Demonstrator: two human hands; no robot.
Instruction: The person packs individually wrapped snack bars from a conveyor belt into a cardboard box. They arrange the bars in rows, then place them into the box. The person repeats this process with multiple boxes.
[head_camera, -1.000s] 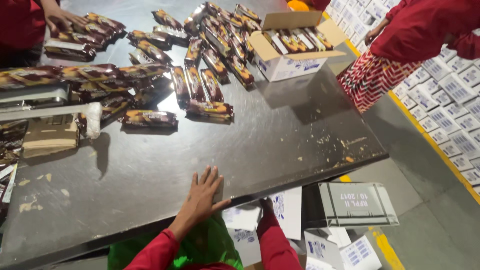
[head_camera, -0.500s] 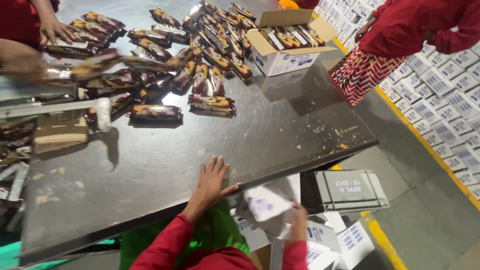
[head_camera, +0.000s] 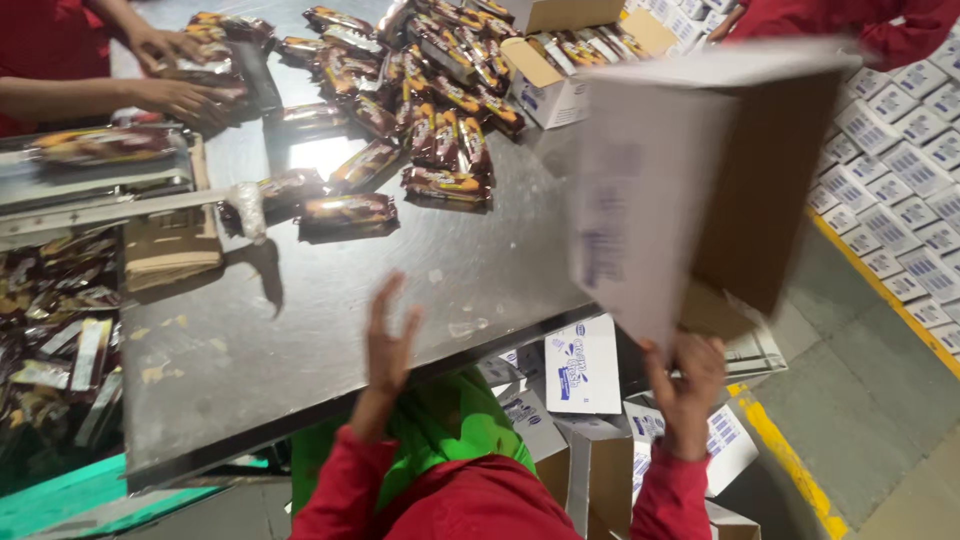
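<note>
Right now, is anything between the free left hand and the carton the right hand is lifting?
Nothing visible. The left hand is raised open over bare steel table; the blurred carton, gripped underneath by the right hand, is to its right. The wrapped bars lie farther back.

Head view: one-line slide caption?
Right hand lifts a blurred open carton beside the steel table; left hand open.

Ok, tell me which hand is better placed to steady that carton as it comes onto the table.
Left. The left hand is open and free above the steel table, beside the blurred cardboard carton. The right hand already grips the carton's bottom corner.
</note>
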